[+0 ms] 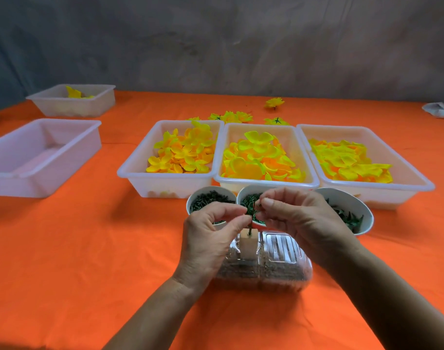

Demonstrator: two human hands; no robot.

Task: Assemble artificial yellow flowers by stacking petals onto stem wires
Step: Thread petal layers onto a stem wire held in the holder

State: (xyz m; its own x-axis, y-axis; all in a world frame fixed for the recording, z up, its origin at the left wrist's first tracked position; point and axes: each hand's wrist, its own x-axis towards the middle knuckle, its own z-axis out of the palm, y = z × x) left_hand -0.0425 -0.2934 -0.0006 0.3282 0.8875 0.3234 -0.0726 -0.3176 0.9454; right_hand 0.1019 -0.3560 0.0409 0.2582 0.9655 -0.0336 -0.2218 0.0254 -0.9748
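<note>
A thin dark stem wire [252,218] stands upright in a small white block [247,245] on top of a clear plastic box [279,263]. My left hand [210,238] pinches the wire from the left with thumb and forefinger. From the right, my right hand [299,215] pinches a small dark green piece [258,203] near the wire's top. Behind the hands stand three white bins of yellow petals: left bin [140,160], middle bin [301,157] and right bin [402,170].
Three white cups of green parts sit just behind my hands: left cup [210,195], middle cup [248,198], right cup [352,210]. An empty white bin [39,157] and a farther bin [71,102] are at left. Finished yellow flowers [231,116] lie on the orange cloth behind the bins.
</note>
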